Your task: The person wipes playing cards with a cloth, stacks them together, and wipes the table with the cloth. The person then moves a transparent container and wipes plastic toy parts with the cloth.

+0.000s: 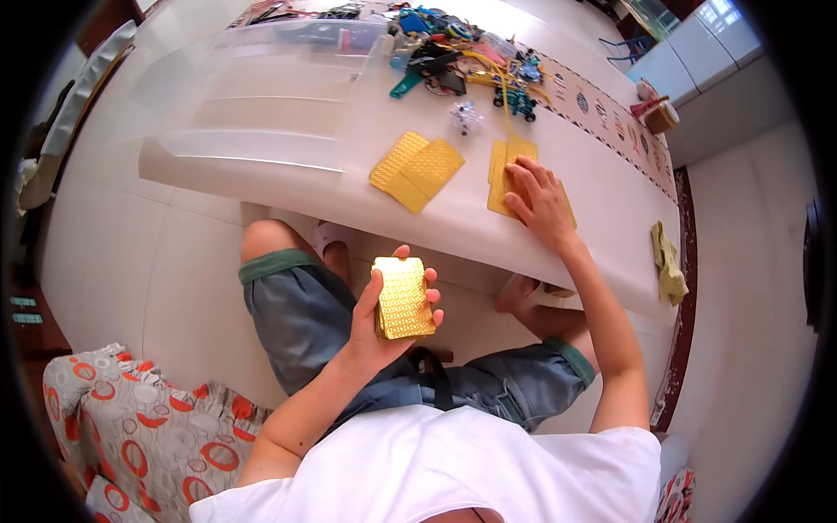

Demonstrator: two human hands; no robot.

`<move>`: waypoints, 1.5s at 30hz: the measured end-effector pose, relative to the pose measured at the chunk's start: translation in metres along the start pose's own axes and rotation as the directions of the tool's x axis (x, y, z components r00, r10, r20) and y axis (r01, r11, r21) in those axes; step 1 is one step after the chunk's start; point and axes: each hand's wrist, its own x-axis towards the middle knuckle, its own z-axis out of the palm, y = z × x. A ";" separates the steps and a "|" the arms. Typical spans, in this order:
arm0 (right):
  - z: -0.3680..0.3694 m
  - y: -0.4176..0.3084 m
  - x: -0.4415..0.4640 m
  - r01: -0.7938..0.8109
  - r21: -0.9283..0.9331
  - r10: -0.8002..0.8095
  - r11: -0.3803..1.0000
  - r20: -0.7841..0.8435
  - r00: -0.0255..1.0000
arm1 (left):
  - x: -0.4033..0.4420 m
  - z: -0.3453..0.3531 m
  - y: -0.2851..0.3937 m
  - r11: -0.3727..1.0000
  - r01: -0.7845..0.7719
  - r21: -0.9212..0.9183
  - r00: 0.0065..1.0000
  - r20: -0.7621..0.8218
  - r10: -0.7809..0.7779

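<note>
A thick deck of gold playing cards rests in my left hand, above my lap. The fingers wrap round its right edge, with the thumb at its left side, and patterned gold backs face up. My right hand reaches over the table, fingers apart and lying on a group of gold cards. Part of that group is hidden beneath the palm. To its left, another group of overlapping gold cards lies flat near the table's front edge.
The white-covered table carries a heap of small toys at the back. A clear spiky trinket stands behind the cards. A yellowish cloth hangs at the right edge, and a patterned fabric-covered seat is at lower left.
</note>
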 end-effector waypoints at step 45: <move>-0.068 -0.094 -0.130 0.176 -0.161 -0.222 0.971 -0.338 0.915 | 0.045 -0.014 -0.087 0.948 0.239 0.210 0.960 -0.194 -0.199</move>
